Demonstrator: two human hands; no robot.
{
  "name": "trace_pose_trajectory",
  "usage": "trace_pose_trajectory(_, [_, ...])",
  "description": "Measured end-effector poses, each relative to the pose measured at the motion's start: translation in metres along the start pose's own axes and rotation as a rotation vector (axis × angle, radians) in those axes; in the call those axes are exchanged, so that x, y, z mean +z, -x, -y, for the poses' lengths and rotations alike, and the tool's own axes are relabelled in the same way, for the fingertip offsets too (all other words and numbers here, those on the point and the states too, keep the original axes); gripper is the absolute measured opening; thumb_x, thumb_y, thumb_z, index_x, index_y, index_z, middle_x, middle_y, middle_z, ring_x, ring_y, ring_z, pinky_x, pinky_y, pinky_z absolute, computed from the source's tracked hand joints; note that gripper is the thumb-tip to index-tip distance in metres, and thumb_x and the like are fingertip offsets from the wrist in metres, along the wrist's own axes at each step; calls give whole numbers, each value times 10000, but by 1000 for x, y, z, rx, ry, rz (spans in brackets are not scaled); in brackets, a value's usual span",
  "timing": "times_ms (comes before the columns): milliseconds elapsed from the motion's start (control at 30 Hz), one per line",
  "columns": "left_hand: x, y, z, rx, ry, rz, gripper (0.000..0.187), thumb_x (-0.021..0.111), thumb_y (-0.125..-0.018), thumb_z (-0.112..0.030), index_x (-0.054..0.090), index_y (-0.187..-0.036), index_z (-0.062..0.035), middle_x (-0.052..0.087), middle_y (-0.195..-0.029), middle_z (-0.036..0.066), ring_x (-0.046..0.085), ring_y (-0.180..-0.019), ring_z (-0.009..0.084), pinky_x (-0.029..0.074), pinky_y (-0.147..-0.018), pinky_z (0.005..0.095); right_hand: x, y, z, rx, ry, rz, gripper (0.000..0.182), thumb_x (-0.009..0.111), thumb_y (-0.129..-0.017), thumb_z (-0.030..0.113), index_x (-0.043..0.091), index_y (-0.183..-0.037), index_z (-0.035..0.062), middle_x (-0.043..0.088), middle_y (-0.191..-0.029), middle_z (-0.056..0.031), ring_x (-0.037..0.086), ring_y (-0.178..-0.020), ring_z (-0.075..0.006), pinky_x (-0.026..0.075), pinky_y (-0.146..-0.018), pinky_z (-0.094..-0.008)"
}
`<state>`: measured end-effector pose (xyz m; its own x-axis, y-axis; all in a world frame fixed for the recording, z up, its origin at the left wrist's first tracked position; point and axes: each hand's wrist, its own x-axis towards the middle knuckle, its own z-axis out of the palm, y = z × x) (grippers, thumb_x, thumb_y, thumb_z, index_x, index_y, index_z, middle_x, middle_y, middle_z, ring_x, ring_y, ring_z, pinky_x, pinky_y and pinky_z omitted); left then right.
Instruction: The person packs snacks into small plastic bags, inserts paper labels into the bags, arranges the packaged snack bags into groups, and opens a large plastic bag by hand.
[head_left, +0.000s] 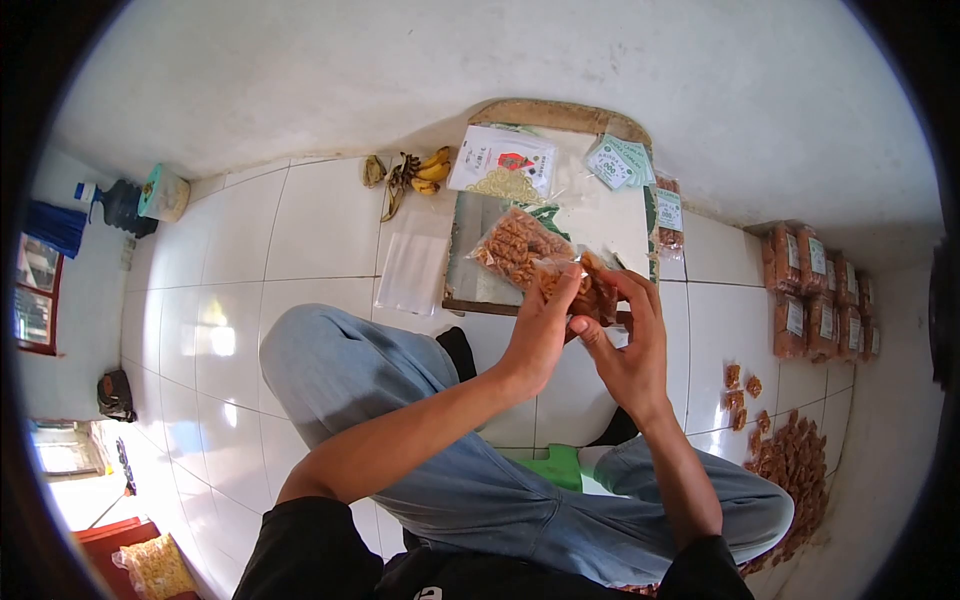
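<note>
Left hand and right hand close in on a clear bag of brown snacks just right of the middle of the frame, over the near edge of a low board. Further left lie flat plastic sleeves; next, a filled packet rests on the board, up and left of the fingers. Left thumb and forefinger appear to pinch the held bag's left side; a light grip on the film alone should spare the brittle-looking pieces. Between the hands sits the bag, its contents bunched, so keeping it level and supported from below would help stop spills if its mouth is open, which I cannot tell. Right fingers arch round its right side, thumb near the bottom; whether their tips pinch is unclear, but even, gentle pressure suits the job.
</note>
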<state>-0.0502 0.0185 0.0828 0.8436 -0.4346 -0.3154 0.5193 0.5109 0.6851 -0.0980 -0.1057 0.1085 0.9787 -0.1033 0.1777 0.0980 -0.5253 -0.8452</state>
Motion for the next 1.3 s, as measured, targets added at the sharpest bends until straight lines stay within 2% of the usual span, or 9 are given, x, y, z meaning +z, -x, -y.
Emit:
trace_pose_trajectory(100, [-2, 0, 0, -21, 54, -15, 399, 493, -1026, -392, 508, -1274, -80, 600, -1144, 38, 603, -996, 117, 499, -842, 266, 7, 2, -7, -26, -54, -65, 654, 826, -777, 200, 485, -1315, 49, 511, -1334, -167, 574, -1117, -296, 520, -828, -359])
trace_pose_trajectory(200, [-7, -3, 3, -7, 23, -13, 412, 470, -1035, -399, 491, -1298, -83, 594, -1168, 37, 598, -1020, 119, 499, -823, 253, 8, 4, -12, 104, -168, -19, 646, 838, -759, 199, 498, -1290, 62, 518, -1357, -159, 555, -1161, -294, 511, -853, -353])
trace_pose_trajectory(500, [-2, -2, 3, -47, 63, -92, 444, 456, -1030, -446, 461, -1337, -125, 562, -1213, 10, 530, -1135, 118, 453, -925, 324, 12, 3, -18, -122, 138, -113, 706, 794, -750, 38, 482, -1382, 78, 545, -1342, -144, 512, -1240, -326, 449, -1015, -391])
trace_pose_trajectory(567, [-3, -2, 4, -31, -3, -8, 482, 461, -1019, -477, 426, -1361, -139, 544, -1230, 13, 526, -1149, 122, 447, -956, 339, 13, 1, -26, -53, -119, -49, 707, 796, -751, 49, 476, -1382, 66, 514, -1368, -170, 471, -1297, -349, 411, -1069, -400])
trace_pose_trajectory(700, [-1, -1, 6, 18, -40, 0, 593, 387, -1007, -571, 372, -1411, -136, 508, -1309, 30, 512, -1195, 144, 426, -1001, 354, 5, -4, -14, -191, -1, -21, 741, 807, -746, 65, 451, -1396, 61, 450, -1425, -185, 440, -1333, -357, 407, -1080, -404])
trace_pose_trajectory(900, [2, 2, -6, -7, 110, 323, 758, 201, -990, -663, 277, -1489, -98, 429, -1432, 57, 439, -1298, 175, 373, -1067, 363, 1, -7, -20, -147, -104, -9, 797, 825, -720, 72, 415, -1403, 59, 427, -1416, -181, 471, -1286, -359, 443, -1039, -412])
trace_pose_trajectory(1100, [-1, -2, 3, 47, -205, 353, 670, 274, -1027, -580, 317, -1467, -76, 445, -1413, 50, 425, -1302, 166, 340, -1085, 352, -7, -9, -26, -212, 47, -143, 763, 784, -664, 3, 438, -1342, 60, 473, -1343, -197, 503, -1241, -355, 466, -1008, -412])
trace_pose_trajectory(1200, [3, 1, -4, 36, -194, 237, 650, 378, -1017, -566, 378, -1406, -45, 521, -1268, 49, 518, -1161, 135, 417, -999, 313, -9, -5, -31, -166, 19, -180, 760, 751, -639, -11, 438, -1329, 62, 479, -1327, -207, 508, -1232, -367, 474, -1000, -413])
trace_pose_trajectory(1300, [-5, -10, -19, -43, -189, 144, 682, 639, -923, -497, 432, -1339, 2, 579, -1177, 97, 616, -1007, 130, 513, -831, 278, -16, -3, -32, -217, 58, -110, 768, 757, -635, 16, 435, -1330, 72, 490, -1324, -195, 518, -1215, -377, 479, -990, -421])
